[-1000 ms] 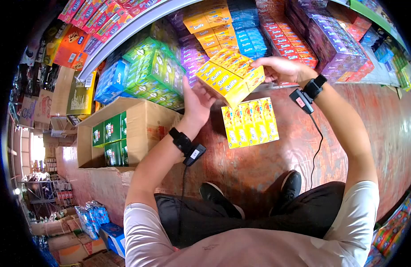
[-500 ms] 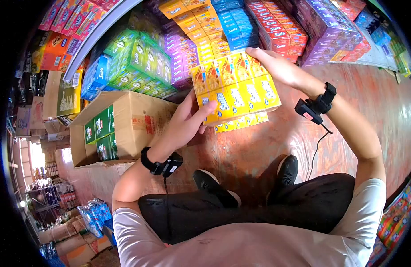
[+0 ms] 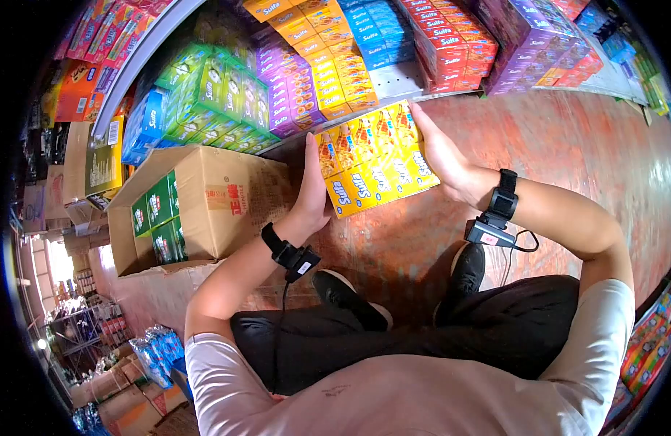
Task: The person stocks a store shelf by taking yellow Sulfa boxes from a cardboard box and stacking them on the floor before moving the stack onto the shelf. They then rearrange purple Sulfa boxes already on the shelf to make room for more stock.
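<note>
A block of yellow Sulfa boxes (image 3: 377, 160) is held between my two hands, above the floor and in front of the shelf. My left hand (image 3: 314, 182) presses against its left side, fingers pointing up. Against its right side lies my right hand (image 3: 452, 161), with the fingertips near the top right corner. Just beyond the block, a stack of yellow and orange boxes (image 3: 343, 83) stands on the shelf, with purple boxes (image 3: 288, 91) to its left and blue boxes (image 3: 379, 36) to its right.
An open cardboard box (image 3: 234, 200) with green packs inside stands on the floor at left. Green packs (image 3: 219, 94) sit behind it. Red boxes (image 3: 452, 43) and purple packs (image 3: 531, 47) line the shelf at right. My shoes (image 3: 466, 272) are below.
The yellow block has come slightly down and is tilted differently. My left hand has moved from its front corner to its side, and my right hand has slid down its right side.
</note>
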Tool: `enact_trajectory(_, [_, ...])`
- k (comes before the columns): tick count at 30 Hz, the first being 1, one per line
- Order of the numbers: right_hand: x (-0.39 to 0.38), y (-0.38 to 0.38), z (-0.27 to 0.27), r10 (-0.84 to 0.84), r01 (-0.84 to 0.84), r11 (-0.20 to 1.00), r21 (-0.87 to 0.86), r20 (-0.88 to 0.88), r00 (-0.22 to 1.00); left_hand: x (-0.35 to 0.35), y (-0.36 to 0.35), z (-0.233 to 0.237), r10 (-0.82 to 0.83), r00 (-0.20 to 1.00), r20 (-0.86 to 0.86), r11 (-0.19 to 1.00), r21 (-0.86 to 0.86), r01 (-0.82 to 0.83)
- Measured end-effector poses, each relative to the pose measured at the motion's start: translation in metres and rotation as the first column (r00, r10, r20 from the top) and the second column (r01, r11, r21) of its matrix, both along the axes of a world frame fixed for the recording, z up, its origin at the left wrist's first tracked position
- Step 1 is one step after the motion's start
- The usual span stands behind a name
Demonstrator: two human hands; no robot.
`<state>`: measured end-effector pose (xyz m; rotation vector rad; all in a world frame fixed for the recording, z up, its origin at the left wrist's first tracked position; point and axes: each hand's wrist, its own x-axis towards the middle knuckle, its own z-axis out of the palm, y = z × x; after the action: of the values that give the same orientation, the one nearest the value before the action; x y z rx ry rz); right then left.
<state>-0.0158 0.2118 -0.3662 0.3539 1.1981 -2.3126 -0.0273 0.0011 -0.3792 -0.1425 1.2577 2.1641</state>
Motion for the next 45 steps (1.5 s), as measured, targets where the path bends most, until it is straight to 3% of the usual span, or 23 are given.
enact_trajectory(4, [0.003, -0.006, -0.017, -0.069, 0.08, 0.989, 0.123, -0.093, 0.993, 0.002, 0.01, 0.012, 0.016, 1.0, 0.018, 0.997, 0.071, -0.018])
enact_trajectory(8, [0.008, 0.002, -0.007, -0.039, 0.039, 0.999, 0.007, 0.005, 0.999, 0.004, 0.016, 0.014, 0.038, 0.999, 0.014, 0.992, 0.124, -0.04])
enact_trajectory(11, [0.008, 0.004, 0.003, -0.027, 0.027, 0.999, -0.027, 0.0, 1.0, 0.001, 0.013, 0.012, 0.04, 0.999, 0.003, 0.996, 0.076, -0.04])
enact_trajectory(14, [-0.011, 0.004, 0.014, -0.127, 0.119, 0.987, -0.106, -0.068, 0.99, -0.007, 0.006, 0.01, 0.071, 0.996, 0.06, 0.991, 0.105, -0.077])
enact_trajectory(16, [-0.052, 0.029, -0.005, 0.005, 0.029, 0.981, 0.193, -0.173, 0.985, -0.026, -0.008, -0.003, 0.081, 0.997, 0.012, 0.996, 0.045, -0.082])
enact_trajectory(17, [-0.074, 0.044, -0.016, 0.104, -0.008, 0.897, 0.443, -0.193, 0.976, -0.035, -0.016, -0.01, 0.084, 0.996, -0.013, 0.996, 0.014, -0.084])
enact_trajectory(21, [-0.123, 0.048, -0.048, 0.19, -0.161, 0.91, 0.382, -0.039, 0.981, -0.055, -0.03, -0.031, 0.104, 0.994, 0.015, 0.993, -0.056, -0.104])
enact_trajectory(22, [-0.128, 0.042, -0.052, 0.206, -0.188, 0.904, 0.384, -0.008, 0.978, -0.056, -0.03, -0.028, 0.075, 0.992, 0.099, 0.995, -0.077, -0.067])
enact_trajectory(25, [-0.138, 0.023, -0.064, 0.263, -0.272, 0.896, 0.351, 0.074, 0.962, -0.053, -0.022, -0.019, -0.032, 0.989, 0.141, 0.999, 0.038, 0.026])
enact_trajectory(27, [-0.141, 0.009, -0.071, 0.174, -0.228, 0.907, 0.354, 0.177, 0.969, -0.056, -0.023, -0.021, -0.014, 0.98, 0.201, 0.999, -0.027, 0.02])
enact_trajectory(28, [-0.141, 0.008, -0.072, 0.24, -0.267, 0.927, 0.263, 0.128, 0.962, -0.059, -0.024, -0.027, -0.008, 0.975, 0.223, 0.999, -0.034, 0.016])
enact_trajectory(29, [-0.148, 0.008, -0.08, 0.256, -0.283, 0.919, 0.275, 0.132, 0.958, -0.06, -0.024, -0.031, -0.001, 0.969, 0.246, 0.999, -0.038, 0.011])
enact_trajectory(31, [-0.169, 0.01, -0.111, 0.287, -0.319, 0.898, 0.302, 0.146, 0.947, -0.053, -0.014, -0.01, 0.031, 0.982, 0.184, 0.993, -0.12, -0.009])
enact_trajectory(32, [-0.177, 0.015, -0.121, 0.348, -0.39, 0.892, 0.231, 0.201, 0.916, -0.052, -0.011, -0.006, 0.059, 0.988, 0.143, 0.982, -0.186, -0.032])
enact_trajectory(34, [-0.169, 0.015, -0.092, 0.389, -0.445, 0.847, 0.292, 0.231, 0.892, -0.052, -0.014, -0.015, 0.088, 0.995, 0.038, 0.971, -0.226, -0.077])
enact_trajectory(37, [-0.178, 0.016, -0.098, 0.356, -0.423, 0.846, 0.324, 0.246, 0.902, -0.048, -0.019, -0.007, -0.114, 0.993, 0.007, 0.973, -0.2, 0.113])
enact_trajectory(38, [-0.182, 0.017, -0.105, 0.356, -0.404, 0.863, 0.303, 0.202, 0.912, -0.046, -0.02, 0.002, -0.111, 0.987, 0.113, 0.987, -0.104, 0.123])
enact_trajectory(45, [-0.195, 0.013, -0.117, 0.337, -0.387, 0.867, 0.314, 0.205, 0.919, -0.035, -0.023, 0.0, -0.202, 0.974, -0.106, 0.949, -0.268, 0.167])
